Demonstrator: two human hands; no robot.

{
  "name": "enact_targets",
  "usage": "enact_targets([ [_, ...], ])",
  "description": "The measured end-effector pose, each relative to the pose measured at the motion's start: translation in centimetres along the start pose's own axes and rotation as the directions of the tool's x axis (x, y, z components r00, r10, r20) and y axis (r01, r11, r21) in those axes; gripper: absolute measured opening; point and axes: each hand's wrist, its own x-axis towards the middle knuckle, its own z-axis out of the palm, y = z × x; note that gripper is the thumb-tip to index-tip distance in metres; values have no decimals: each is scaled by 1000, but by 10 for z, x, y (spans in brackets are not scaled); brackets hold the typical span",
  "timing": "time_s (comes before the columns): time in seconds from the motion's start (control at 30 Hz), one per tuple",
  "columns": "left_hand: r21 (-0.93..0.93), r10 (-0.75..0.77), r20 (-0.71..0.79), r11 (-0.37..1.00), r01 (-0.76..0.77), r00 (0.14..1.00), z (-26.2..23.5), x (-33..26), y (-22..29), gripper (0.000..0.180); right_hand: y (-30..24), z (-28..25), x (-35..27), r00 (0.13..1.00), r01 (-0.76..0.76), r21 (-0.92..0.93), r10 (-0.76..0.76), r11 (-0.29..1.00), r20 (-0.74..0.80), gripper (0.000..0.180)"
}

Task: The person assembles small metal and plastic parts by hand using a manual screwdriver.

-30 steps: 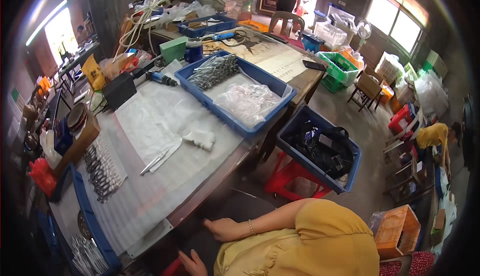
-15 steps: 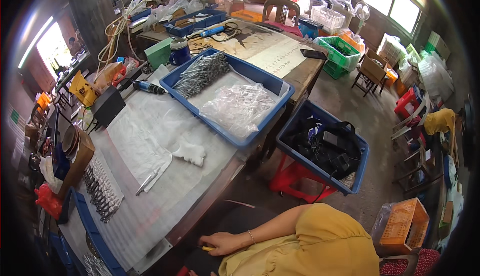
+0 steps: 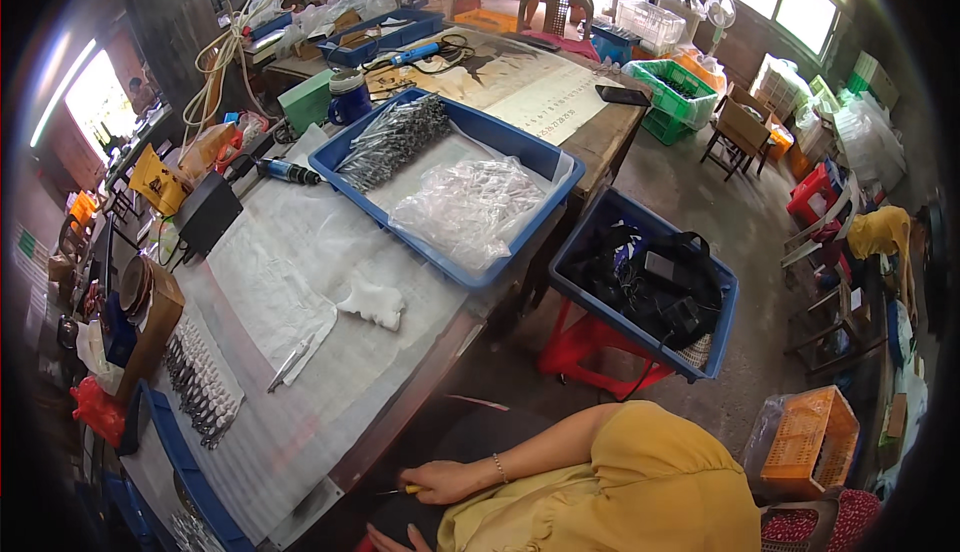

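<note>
My right hand (image 3: 437, 481) is closed around a screwdriver (image 3: 412, 489) with a yellow handle; its thin shaft points left, below the table's near edge. At the lower edge of the picture, my left hand (image 3: 398, 540) shows only in part, its thumb and fingers apart, with nothing seen in it. A bit of red shows beside its fingertips, too little to name. On the sheet-covered table (image 3: 290, 442) lie a pen-like silver tool (image 3: 290, 364) and a crumpled white piece (image 3: 372, 302). Rows of small metal parts with white ends (image 3: 200, 382) lie at the left.
A blue tray (image 3: 470, 274) holds metal rods and a clear bag of parts. Another blue bin (image 3: 722, 337) with black items stands on a red stool (image 3: 585, 352). An orange crate (image 3: 815, 442) is at the lower right. A blue power driver (image 3: 288, 170) lies by a black box (image 3: 207, 214).
My left hand has come further into view, its fingers spread. My right hand has shifted slightly, and the screwdriver's shaft now shows. The whole view has moved a little.
</note>
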Motion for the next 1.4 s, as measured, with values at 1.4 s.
enact_targets([
  [1.4,-29,-94,-47,995,93,994,13,15,-5,84,7,11,-1,991,123,-89,-127,988,-43,21],
])
